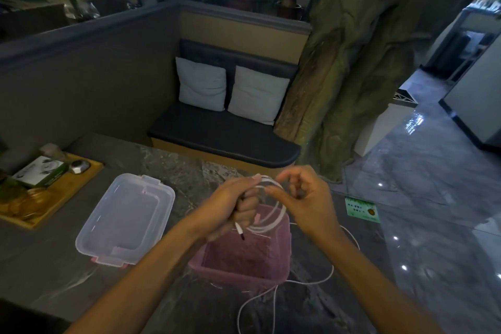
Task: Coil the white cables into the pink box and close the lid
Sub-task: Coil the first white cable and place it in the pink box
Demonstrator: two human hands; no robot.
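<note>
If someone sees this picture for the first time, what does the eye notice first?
First, the two hands at lower centre: the left hand grips loops of white cable while the right hand guides them. Below them stands the open pink box, with its clear lid to the left.

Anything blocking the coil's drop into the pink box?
Nothing visible. The left hand holds the coiled white cable right above the open pink box, which looks empty. The clear lid lies off to the box's left on the table. Loose cable trails outside the box.
</note>
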